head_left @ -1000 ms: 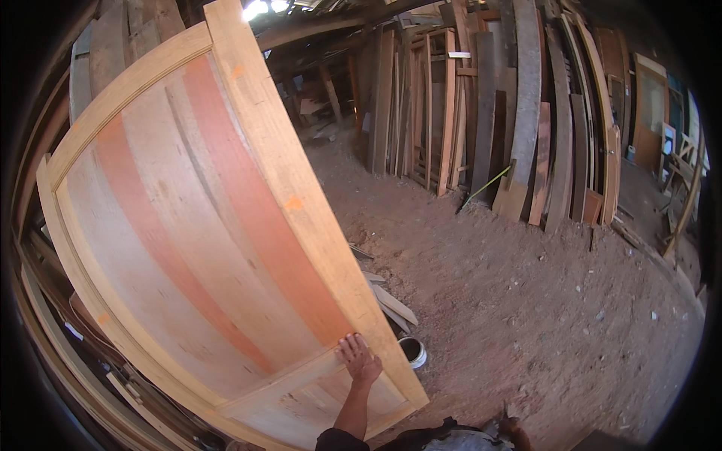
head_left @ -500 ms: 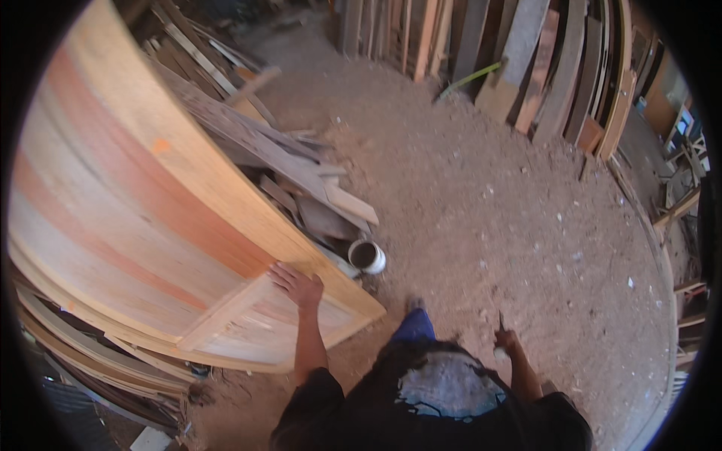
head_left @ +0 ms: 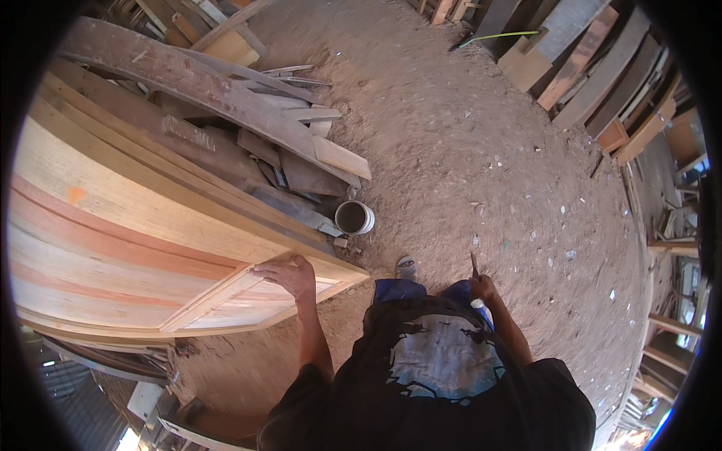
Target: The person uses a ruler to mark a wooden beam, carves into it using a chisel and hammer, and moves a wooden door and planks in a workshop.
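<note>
A large panelled wooden door [head_left: 113, 252], pale with reddish bands, slants in from the left. My left hand [head_left: 289, 276] lies on its crossrail near the close end, fingers stretched flat over the wood. Away from the door, my right hand [head_left: 483, 289] is closed round a slim hand tool [head_left: 474, 263]. The tool's narrow dark blade points forward, and a pale end shows below the fist. Its exact kind is too small to make out.
A white bucket [head_left: 368, 218] stands just past the door's corner. Beyond the door lie piled boards and offcuts [head_left: 248, 113]. Planks [head_left: 575, 64] lean at the far right, with a green strip [head_left: 500, 34] near their foot. Debris dots the dirt floor [head_left: 444, 150].
The view has turned and shifted; the door appears at a flatter slant, and more of the board pile shows. My left hand stays on the door's rail. My right hand, still gripping the tool, is closer to my body.
</note>
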`<state>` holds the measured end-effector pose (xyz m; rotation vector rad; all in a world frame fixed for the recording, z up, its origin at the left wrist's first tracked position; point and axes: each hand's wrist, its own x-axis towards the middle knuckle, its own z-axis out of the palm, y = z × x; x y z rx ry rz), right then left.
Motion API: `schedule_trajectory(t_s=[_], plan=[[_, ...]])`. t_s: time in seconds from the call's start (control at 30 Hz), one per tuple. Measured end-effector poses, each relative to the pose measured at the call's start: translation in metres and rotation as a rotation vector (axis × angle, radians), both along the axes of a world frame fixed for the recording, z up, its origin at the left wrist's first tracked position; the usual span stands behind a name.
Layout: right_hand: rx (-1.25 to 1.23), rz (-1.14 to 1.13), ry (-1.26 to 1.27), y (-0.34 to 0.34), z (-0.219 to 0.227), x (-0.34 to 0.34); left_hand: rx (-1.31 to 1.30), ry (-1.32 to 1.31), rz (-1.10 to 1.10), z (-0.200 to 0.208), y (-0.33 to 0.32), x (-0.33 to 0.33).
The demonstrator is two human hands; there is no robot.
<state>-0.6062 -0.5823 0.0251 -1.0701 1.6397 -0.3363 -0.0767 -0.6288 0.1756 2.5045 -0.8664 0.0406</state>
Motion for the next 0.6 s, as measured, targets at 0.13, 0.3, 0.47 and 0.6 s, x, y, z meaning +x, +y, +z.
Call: schedule_trajectory(t_s=[0.13, 0.3, 0.47, 0.6], plan=[[0.157, 0.078, 0.006, -0.061, 0.020, 0.010, -0.034, -0.043, 0.044, -0.021, -0.002, 0.008], [0.160, 0.314, -0.020, -0.129, 0.012, 0.019, -0.399, 0.316, 0.231, 0.021, -0.020, -0.019], [-0.291, 0.937, 0.155, -0.219, -0.060, -0.065, -0.342, -0.002, 0.244, -0.047, -0.063, -0.032], [0.304, 0.413, -0.150, -0.274, 0.004, -0.044, -0.354, 0.333, 0.337, -0.046, -0.008, -0.052]])
